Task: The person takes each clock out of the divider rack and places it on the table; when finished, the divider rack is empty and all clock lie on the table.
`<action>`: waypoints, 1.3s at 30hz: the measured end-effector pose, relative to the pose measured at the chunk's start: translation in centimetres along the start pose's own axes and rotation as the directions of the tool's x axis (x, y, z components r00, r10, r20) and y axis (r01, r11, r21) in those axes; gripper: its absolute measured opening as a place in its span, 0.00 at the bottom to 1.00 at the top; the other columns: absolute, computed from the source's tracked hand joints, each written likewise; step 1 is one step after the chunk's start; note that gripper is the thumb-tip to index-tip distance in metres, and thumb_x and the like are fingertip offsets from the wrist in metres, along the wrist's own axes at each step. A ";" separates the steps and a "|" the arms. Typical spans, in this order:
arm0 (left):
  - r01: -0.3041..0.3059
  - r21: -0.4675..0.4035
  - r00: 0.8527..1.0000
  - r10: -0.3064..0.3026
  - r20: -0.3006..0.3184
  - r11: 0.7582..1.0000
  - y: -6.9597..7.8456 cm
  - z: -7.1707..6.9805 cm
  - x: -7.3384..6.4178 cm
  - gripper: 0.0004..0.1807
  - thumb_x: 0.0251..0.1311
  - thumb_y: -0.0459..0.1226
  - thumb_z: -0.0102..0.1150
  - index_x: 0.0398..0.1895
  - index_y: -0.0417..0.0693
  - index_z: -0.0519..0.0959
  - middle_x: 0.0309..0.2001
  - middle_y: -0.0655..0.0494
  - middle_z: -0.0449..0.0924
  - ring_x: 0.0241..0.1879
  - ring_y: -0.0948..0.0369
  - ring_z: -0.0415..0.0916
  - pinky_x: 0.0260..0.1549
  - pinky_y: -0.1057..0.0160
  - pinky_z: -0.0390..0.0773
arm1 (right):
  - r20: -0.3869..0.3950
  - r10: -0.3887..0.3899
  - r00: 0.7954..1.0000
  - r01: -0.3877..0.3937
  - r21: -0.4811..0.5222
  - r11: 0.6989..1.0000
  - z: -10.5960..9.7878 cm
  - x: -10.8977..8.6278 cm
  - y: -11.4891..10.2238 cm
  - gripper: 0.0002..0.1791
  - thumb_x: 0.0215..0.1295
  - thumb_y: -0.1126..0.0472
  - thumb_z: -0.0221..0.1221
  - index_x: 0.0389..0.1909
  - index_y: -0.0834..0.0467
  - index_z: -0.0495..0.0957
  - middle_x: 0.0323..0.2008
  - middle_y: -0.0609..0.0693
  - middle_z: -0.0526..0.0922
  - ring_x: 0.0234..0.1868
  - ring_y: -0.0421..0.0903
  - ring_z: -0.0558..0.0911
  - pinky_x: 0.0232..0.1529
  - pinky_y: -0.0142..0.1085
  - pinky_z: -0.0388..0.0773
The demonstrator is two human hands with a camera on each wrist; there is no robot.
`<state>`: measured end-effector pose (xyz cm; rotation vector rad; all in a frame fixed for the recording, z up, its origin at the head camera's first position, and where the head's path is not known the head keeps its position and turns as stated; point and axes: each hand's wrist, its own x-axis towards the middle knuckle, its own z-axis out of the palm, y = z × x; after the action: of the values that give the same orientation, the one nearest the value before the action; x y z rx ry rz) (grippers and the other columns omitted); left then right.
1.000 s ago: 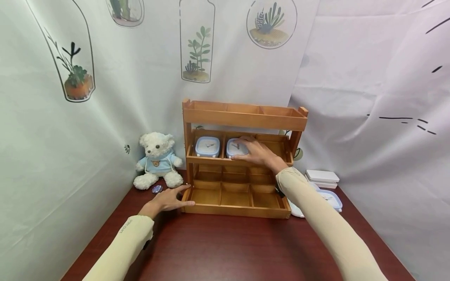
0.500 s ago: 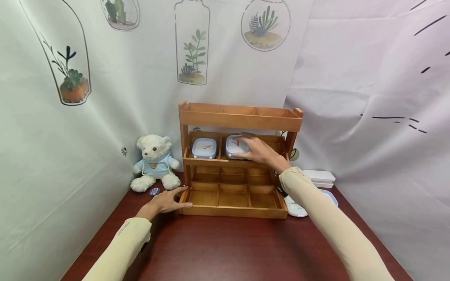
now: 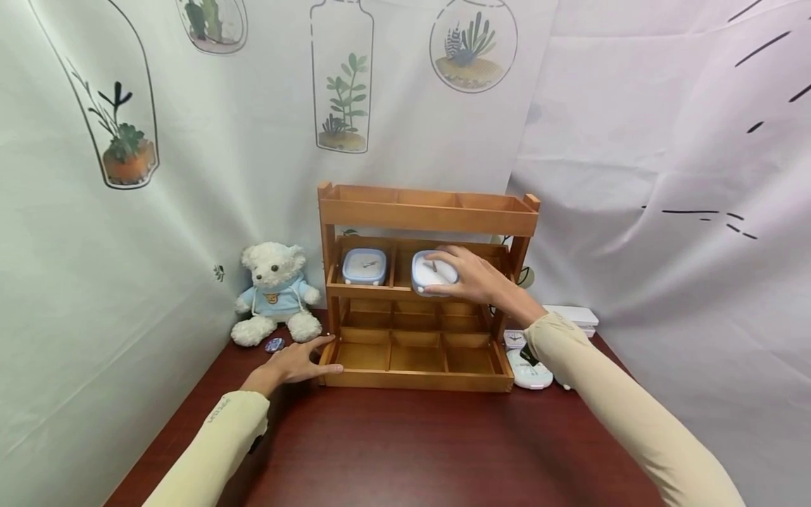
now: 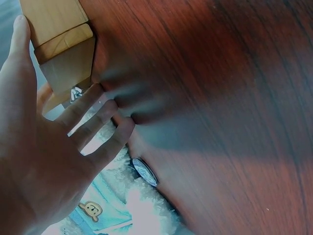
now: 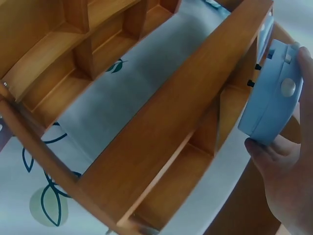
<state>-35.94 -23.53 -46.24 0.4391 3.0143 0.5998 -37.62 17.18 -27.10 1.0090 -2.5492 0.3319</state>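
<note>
Okay, right grip [image 3: 472, 276] is curled around a blue-rimmed clock [image 3: 428, 274] by the middle-tier front edge of the wooden rack [image 3: 415, 381]. I'd keep it level, clear of that edge, with the left grip [image 3: 293, 362], spread wide at the bottom-left front corner, ready to steady things.

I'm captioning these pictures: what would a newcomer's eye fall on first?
Probably the teddy bear in blue, seated left of the wooden shelf. Next, the blue-rimmed clock the right hand grips by the second tier down; a similar clock stands on that tier, to its left.
</note>
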 end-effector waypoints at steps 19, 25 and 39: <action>0.005 0.000 0.999 -0.005 0.033 1.000 0.6 -0.1 0.6 0.54 0.54 0.75 0.60 0.80 0.60 0.65 0.68 0.35 0.74 0.56 0.38 0.79 0.46 0.39 0.79 | 0.022 -0.008 1.000 0.009 -0.024 1.000 -2.9 -9.3 0.4 0.36 0.64 0.36 0.69 0.71 0.44 0.76 0.71 0.59 0.72 0.70 0.59 0.73 0.59 0.58 0.76; 0.013 0.006 0.999 -0.013 0.034 1.000 0.4 -0.2 0.4 0.53 0.55 0.74 0.61 0.80 0.60 0.65 0.70 0.35 0.72 0.57 0.37 0.78 0.48 0.37 0.78 | 0.017 -0.013 1.000 0.014 -0.033 0.999 -3.3 -12.2 1.1 0.37 0.63 0.36 0.69 0.70 0.45 0.76 0.70 0.59 0.73 0.69 0.62 0.73 0.59 0.61 0.76; 0.011 0.005 0.999 -0.012 0.053 1.000 0.2 -0.4 0.1 0.53 0.57 0.74 0.59 0.81 0.58 0.64 0.71 0.32 0.70 0.57 0.34 0.78 0.50 0.35 0.77 | 0.030 0.037 0.999 -0.034 -0.085 0.996 -3.6 -19.3 3.4 0.38 0.62 0.37 0.71 0.70 0.48 0.77 0.69 0.62 0.74 0.68 0.65 0.74 0.58 0.64 0.76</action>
<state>-36.05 -23.51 -45.80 0.4305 2.9659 0.5716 -26.09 32.58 -32.39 0.9460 -2.5887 0.2177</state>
